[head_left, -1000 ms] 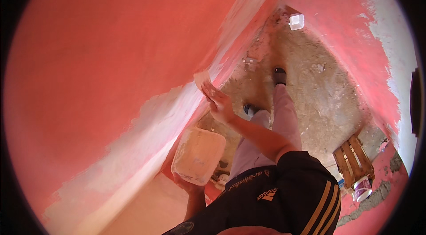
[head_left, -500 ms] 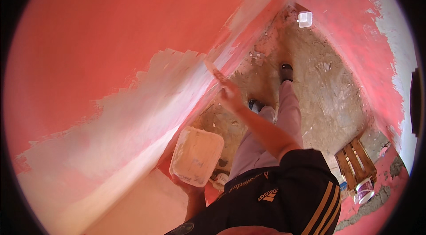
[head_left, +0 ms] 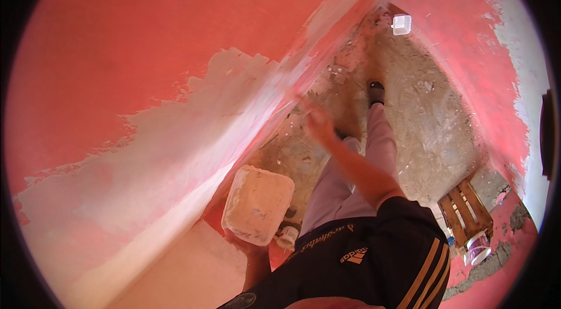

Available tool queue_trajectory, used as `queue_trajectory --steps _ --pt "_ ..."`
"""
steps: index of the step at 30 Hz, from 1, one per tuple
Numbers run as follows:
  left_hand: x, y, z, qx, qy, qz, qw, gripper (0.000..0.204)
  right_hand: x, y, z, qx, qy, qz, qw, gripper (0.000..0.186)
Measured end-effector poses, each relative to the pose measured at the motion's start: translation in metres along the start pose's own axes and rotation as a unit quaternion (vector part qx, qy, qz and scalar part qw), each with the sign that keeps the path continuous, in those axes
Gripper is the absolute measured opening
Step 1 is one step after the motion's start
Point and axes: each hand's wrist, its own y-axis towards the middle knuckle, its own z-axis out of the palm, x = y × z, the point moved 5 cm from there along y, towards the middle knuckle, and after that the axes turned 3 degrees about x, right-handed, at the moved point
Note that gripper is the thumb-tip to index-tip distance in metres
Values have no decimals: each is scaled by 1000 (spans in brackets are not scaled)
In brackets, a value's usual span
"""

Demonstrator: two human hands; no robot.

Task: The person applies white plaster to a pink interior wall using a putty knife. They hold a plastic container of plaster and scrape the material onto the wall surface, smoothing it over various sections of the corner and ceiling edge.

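Note:
My left hand (head_left: 250, 245) grips a rectangular plastic tub (head_left: 259, 204) from below, at its near edge. The tub is pale and smeared with a whitish coating. Motion blurs my right hand (head_left: 318, 124), which is raised beside the left wall. A putty knife (head_left: 296, 97) appears as a faint smear at its fingers; its blade is hard to make out. The coral-red wall (head_left: 175, 23) carries a ragged whitish patch of filler (head_left: 193, 128), along its lower part. My right hand is close to the lower edge of that patch.
A small white container (head_left: 401, 24) stands in the far corner. A wooden crate (head_left: 466, 211) and a white-and-purple bucket (head_left: 478, 249) are at the right. Behind the tub is a small pale pot (head_left: 287, 238). The floor (head_left: 429, 128) is rough and stained.
My right hand has swung down and right, away from the wall patch, with the putty knife. The filler's upper edge looks shifted upward in view. The tub stays in my left hand.

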Motion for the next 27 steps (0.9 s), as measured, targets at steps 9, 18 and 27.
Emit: queue_trajectory --steps 9,18,27 --pt "2 4 15 -19 69 -10 997 76 -32 175 -89 -210 -105 173 957 27" --pt "16 14 -3 22 124 44 991 72 -66 73 -90 19 -136 243 960 30" --pt "-12 19 36 58 118 79 988 67 14 79 -17 -12 40 120 992 35"
